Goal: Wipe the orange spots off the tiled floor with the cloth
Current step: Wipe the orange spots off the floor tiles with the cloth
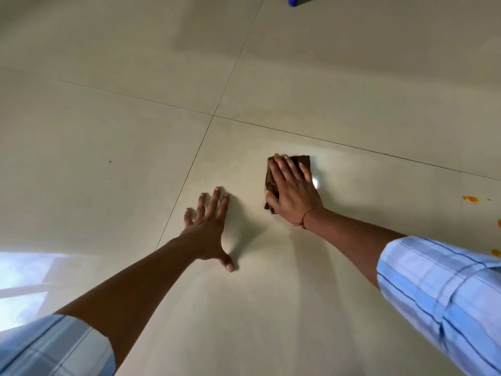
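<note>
A folded brown cloth lies flat on the glossy beige tiled floor. My right hand presses down on it with straight fingers and covers most of it. My left hand rests on the bare tile to the left of the cloth, fingers spread, holding nothing. Orange spots sit on the floor at the far right, well apart from the cloth, and more orange marks show at the right edge beside my sleeve. The tile around the cloth looks wet and shiny.
Dark grout lines cross at a joint beyond my hands. A blue object pokes in at the top edge. A window reflection brightens the floor at the lower left. A tiny dark speck lies on the left tile.
</note>
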The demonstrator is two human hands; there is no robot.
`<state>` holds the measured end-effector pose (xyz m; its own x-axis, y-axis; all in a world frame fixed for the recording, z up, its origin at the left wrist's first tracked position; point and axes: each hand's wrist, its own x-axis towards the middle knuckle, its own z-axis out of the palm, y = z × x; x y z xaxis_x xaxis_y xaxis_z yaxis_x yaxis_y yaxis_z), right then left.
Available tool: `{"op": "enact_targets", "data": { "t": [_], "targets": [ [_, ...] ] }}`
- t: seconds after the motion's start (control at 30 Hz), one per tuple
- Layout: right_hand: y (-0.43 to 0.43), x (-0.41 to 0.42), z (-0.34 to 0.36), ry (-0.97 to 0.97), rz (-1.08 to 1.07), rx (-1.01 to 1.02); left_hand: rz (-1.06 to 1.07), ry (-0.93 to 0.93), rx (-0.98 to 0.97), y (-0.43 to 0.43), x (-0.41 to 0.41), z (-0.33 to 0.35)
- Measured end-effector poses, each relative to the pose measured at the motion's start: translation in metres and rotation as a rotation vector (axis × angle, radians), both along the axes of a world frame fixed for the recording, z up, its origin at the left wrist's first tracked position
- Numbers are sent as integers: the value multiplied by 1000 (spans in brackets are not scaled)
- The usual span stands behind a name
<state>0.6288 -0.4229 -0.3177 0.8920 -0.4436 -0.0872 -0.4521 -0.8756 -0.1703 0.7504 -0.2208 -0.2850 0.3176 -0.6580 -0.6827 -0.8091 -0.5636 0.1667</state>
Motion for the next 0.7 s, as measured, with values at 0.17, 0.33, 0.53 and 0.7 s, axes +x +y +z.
{"op": "enact_targets", "data": {
  "t": [0.17, 0.33, 0.53, 0.7],
  "targets": [
    [40, -54, -1, 108, 691, 17, -30, -45, 91, -11, -6, 8],
    [-9, -56, -2, 64, 136, -44, -68, -114, 157, -17, -8, 9],
    [22, -149, -3, 53, 460, -31, -173, -302, 179, -24, -20, 19],
    [-20, -154, 3, 34, -190, -19, -540, -417, 102, -43, -56, 24]
  ]
}}
